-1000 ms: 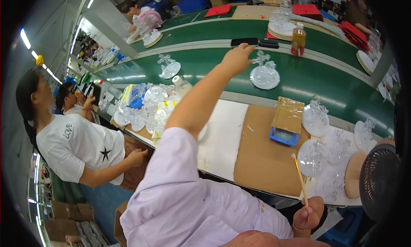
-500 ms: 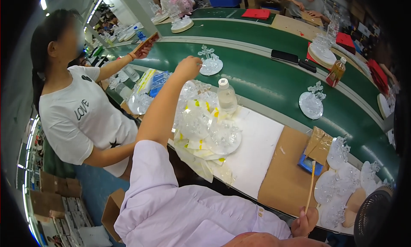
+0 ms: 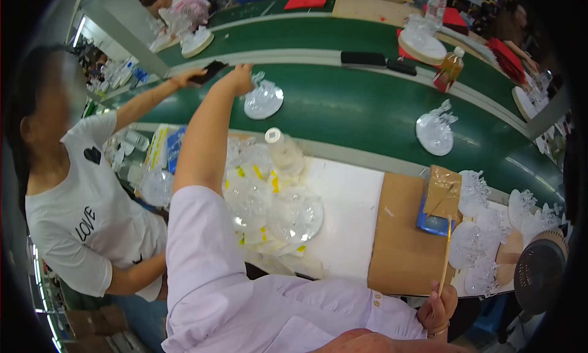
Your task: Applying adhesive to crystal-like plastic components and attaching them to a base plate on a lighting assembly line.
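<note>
My left arm stretches out over the green conveyor belt (image 3: 343, 102). The curled fingers of my left hand (image 3: 236, 80) meet the upright top part of a clear ornament (image 3: 264, 102) with a round, disc-like base; the fingertips are partly hidden. Low at the right, my right hand (image 3: 438, 307) is closed round a thin yellowish stick (image 3: 446, 255), which points up toward the far side; whether it is a brush I cannot tell. Another clear ornament (image 3: 435, 132) of the same sort stands farther right on the belt.
Clear discs (image 3: 296, 215) and a clear bottle (image 3: 285, 152) crowd the white tabletop (image 3: 343, 212). Brown cardboard (image 3: 401, 243), a blue box (image 3: 432, 223), more ornaments (image 3: 471, 246) and a black fan (image 3: 540, 272) lie rightward. At left a person (image 3: 92, 212) holds a dark phone (image 3: 209, 73) above the belt.
My view has turned, shifting the scene leftward. The right-hand ornament has moved right relative to the phone beyond the belt. My left hand now covers part of the near ornament's top.
</note>
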A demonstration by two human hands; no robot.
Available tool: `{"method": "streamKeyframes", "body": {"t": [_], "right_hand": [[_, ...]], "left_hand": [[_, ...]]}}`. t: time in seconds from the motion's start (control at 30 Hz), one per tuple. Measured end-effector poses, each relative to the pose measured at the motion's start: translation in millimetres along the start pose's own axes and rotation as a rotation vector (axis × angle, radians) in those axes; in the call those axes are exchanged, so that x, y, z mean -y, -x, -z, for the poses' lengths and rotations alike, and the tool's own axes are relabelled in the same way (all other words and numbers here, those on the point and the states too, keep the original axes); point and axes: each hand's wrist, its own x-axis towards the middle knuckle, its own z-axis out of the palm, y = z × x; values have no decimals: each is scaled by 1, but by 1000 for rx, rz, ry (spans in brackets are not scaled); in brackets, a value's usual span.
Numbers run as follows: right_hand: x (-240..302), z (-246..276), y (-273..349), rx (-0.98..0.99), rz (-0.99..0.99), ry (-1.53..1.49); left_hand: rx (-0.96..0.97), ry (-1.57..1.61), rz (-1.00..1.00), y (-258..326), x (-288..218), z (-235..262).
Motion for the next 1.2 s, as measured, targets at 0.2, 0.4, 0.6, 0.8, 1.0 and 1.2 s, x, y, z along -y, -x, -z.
{"method": "streamKeyframes", "body": {"t": [0.2, 0.4, 0.6, 0.8, 1.0, 1.2], "right_hand": [[12, -5, -17, -26, 20, -58], [8, 3, -26, -144, 46, 28], [14, 43, -7, -99, -197, 80], [-17, 47, -50, -201, -294, 166], [-50, 29, -99, -305, -491, 87], [-71, 15, -115, -128, -374, 223]], "left_hand": [[-123, -71, -319, -1, -24, 4], [-176, -68, -192, -35, 2, -12], [-30, -134, -194, -78, 19, -9], [-261, -27, -302, -65, -56, -18], [-560, -41, -302, -12, -93, 68], [-900, -40, -249, 111, -168, 171]]}}
